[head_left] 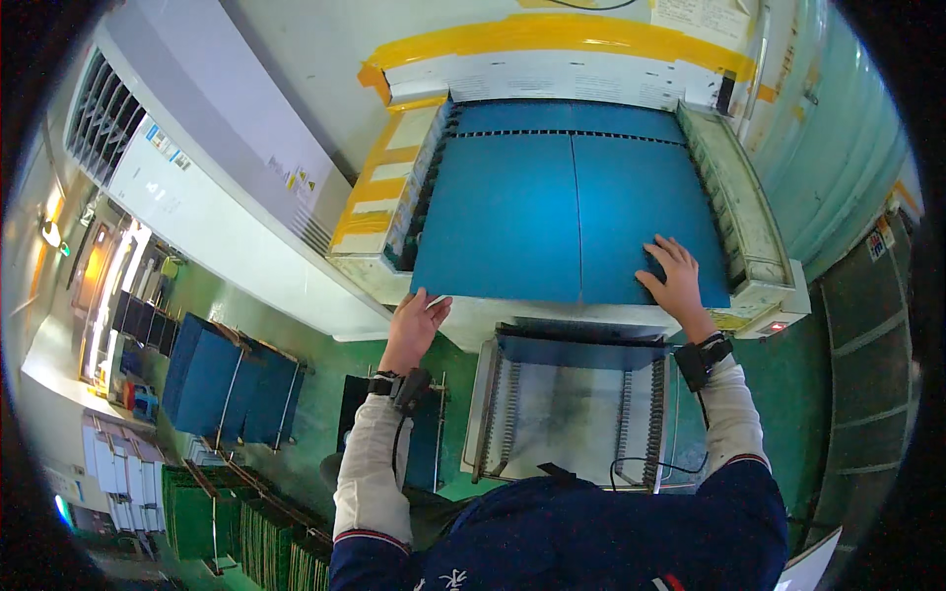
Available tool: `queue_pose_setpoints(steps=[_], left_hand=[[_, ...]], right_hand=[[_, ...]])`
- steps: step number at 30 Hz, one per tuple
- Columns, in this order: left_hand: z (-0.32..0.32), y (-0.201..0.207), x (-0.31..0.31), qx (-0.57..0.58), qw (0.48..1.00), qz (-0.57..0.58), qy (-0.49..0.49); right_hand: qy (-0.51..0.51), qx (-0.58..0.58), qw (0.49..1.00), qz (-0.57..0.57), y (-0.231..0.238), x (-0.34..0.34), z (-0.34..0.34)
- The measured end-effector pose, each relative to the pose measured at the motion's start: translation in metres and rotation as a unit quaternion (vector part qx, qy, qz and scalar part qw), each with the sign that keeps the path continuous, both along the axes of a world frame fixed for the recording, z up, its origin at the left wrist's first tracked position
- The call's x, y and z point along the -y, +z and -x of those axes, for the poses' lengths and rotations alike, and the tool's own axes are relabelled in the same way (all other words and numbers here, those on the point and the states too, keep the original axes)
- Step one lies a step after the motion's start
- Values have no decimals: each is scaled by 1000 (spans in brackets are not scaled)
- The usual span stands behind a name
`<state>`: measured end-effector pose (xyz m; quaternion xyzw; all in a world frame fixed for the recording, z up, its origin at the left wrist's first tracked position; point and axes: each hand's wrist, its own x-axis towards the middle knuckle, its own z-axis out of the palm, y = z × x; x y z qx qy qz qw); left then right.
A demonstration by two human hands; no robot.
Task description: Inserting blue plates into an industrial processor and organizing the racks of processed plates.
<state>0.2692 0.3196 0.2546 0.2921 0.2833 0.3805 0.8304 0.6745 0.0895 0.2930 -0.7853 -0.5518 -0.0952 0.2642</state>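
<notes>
Two blue flat panels lie side by side on a conveyor machine: a left panel [498, 217] and a right panel [641, 187], with a thin seam between them. My right hand [675, 281] rests on the near right part of the right panel, its fingers spread. At the near left corner of the left panel is my left hand [417, 325], its fingertips against the edge, thumb and forefinger a little apart. Farther back, a strip of blue panel [522, 116] lies beyond a row of dark rollers [591, 134].
Pale side rails, the left [379, 187] with yellow tape, flank the panels. Below stands a slotted rack [567, 414] with a dark panel in it. A white cabinet [227, 236] is at left; farther off are a rack of blue panels [232, 384] and green boards [241, 532].
</notes>
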Motion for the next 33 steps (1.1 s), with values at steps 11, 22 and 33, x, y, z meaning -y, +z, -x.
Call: queue_pose_setpoints(steps=[11,22,33], left_hand=[[13,-9,3,-58,998,-16,8],[113,-120,91,-97,991,88,1],[172,-198,195,-152,956,246,50]], right_hand=[[2,3,1000,-4,-2,-8,-4],[6,17,1000,-5,-5,-15,-14],[138,-96,981,-94,8,-11,47]])
